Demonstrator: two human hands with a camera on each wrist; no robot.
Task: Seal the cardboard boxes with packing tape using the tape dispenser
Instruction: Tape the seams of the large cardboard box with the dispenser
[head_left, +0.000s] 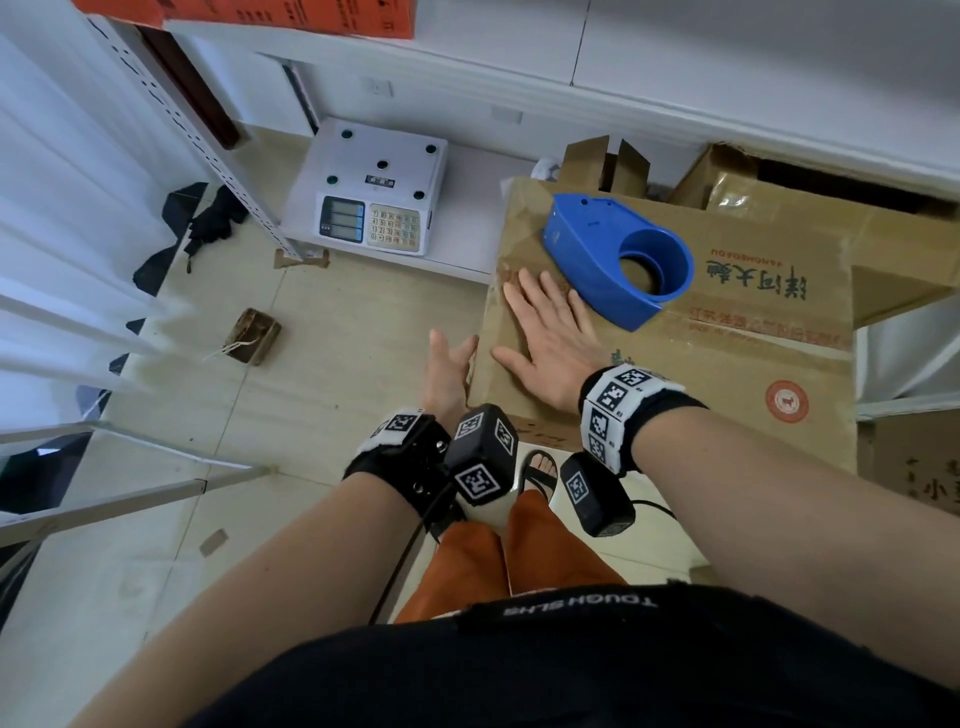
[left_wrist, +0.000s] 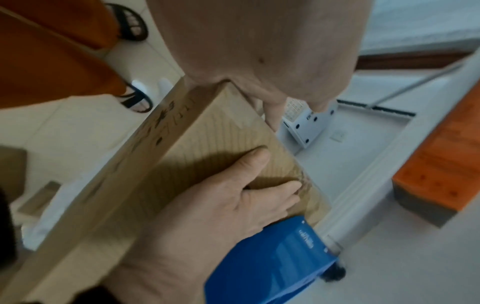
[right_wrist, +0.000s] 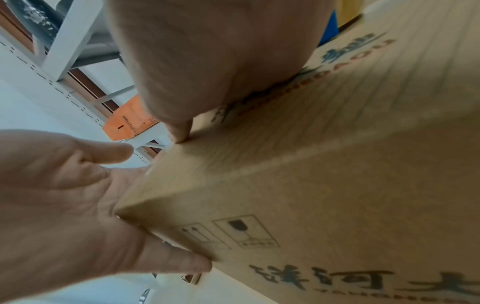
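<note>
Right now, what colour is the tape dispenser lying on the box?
Solid blue. The tape dispenser shows best in the head view, resting on the cardboard box.

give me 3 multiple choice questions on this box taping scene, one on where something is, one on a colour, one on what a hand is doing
1. Where is the tape dispenser?
A. on the floor
B. on top of the cardboard box
C. on the scale

2. What colour is the tape dispenser?
A. blue
B. red
C. black

3. What is the right hand doing?
A. gripping the dispenser
B. hanging at the person's side
C. lying flat on the box top

Answers:
1 B, the tape dispenser sits on the top face of the cardboard box, not on the scale.
2 A, its whole body is blue.
3 C, the right hand lies with straight fingers on the box beside the dispenser, while the left hand is at the box's side edge.
</note>
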